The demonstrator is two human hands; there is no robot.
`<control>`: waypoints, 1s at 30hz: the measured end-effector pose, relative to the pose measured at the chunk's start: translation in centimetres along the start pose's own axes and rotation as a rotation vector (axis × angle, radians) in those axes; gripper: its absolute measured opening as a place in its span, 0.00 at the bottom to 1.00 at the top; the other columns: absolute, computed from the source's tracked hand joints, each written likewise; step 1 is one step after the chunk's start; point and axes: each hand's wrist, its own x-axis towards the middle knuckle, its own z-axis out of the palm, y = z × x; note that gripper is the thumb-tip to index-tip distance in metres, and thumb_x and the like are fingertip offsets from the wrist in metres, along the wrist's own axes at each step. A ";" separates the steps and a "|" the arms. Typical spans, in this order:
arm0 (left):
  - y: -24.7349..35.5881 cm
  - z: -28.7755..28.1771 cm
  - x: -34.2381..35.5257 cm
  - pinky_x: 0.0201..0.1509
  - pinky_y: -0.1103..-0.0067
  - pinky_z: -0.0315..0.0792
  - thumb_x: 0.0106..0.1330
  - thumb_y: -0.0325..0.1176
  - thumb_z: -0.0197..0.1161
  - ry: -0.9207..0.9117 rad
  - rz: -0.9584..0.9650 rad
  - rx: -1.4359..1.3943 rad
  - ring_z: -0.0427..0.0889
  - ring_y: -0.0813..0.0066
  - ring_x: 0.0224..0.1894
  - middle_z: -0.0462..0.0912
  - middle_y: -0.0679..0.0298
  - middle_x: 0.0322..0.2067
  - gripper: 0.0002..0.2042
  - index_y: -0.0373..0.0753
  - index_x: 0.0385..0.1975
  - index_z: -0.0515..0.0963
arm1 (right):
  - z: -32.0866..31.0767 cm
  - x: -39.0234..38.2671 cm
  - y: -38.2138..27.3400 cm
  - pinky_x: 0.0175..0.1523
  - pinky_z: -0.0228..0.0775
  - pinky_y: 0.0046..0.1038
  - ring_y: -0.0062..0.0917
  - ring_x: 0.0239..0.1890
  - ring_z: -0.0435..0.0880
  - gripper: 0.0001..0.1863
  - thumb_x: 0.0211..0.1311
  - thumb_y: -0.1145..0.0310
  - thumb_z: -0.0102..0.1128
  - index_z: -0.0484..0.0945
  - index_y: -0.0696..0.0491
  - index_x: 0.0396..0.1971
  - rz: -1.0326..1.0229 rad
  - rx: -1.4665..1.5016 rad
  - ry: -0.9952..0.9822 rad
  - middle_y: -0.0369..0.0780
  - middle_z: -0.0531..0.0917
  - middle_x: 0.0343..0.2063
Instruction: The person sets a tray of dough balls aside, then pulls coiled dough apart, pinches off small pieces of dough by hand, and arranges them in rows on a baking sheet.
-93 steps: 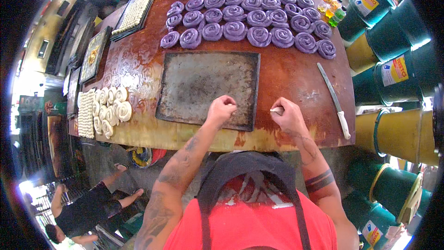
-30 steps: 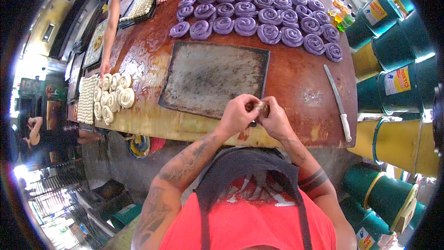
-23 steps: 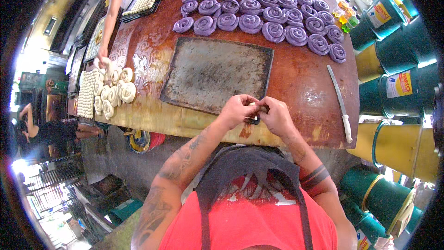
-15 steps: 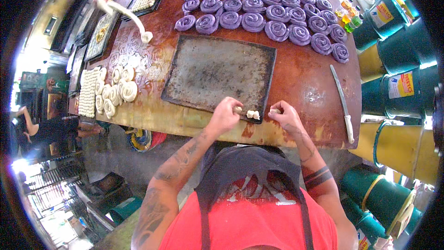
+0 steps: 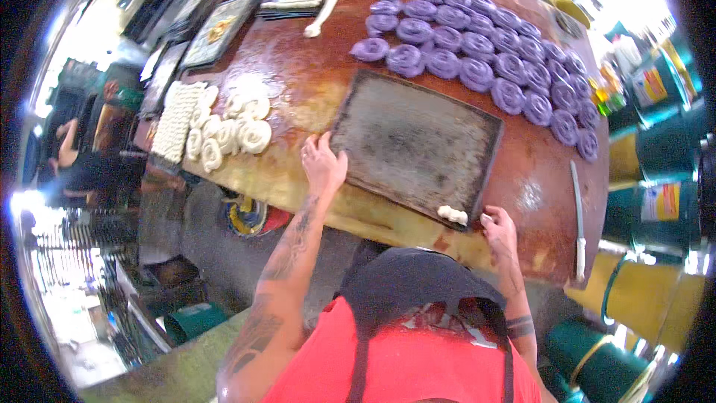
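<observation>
A dark, worn baking tray [image 5: 418, 142] lies in front of me on the wooden table. Small pale pieces of dough [image 5: 453, 215] sit together in its near right corner. My left hand [image 5: 324, 166] is beside the tray's left edge, fingers stretched apart and nothing visible in them. Just outside the near right corner, my right hand [image 5: 501, 227] pinches what looks like a small whitish piece of dough at its fingertips. Pale dough coils [image 5: 224, 134] lie farther left, next to rows of small dough pieces [image 5: 177, 121].
Many purple dough coils [image 5: 477, 46] cover the table's far right. A long knife [image 5: 577, 216] with a white handle lies near the right edge. A long dough rope [image 5: 328, 4] and trays [image 5: 221, 30] are at the far left. Green drums [image 5: 649, 151] stand beyond the right edge.
My left hand has let go of its dough piece, now with the others in the tray corner, and moved left. The view has turned, and the dough rope at the far left has been moved.
</observation>
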 end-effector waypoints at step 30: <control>-26.7 -2.7 6.9 0.44 0.66 0.81 0.54 0.27 0.68 0.395 -0.617 -0.590 0.87 0.58 0.39 0.86 0.53 0.40 0.18 0.29 0.46 0.79 | 9.4 2.5 -14.2 0.30 0.69 0.21 0.13 0.26 0.74 0.11 0.65 0.72 0.63 0.82 0.58 0.44 -0.274 -0.046 0.197 0.32 0.80 0.27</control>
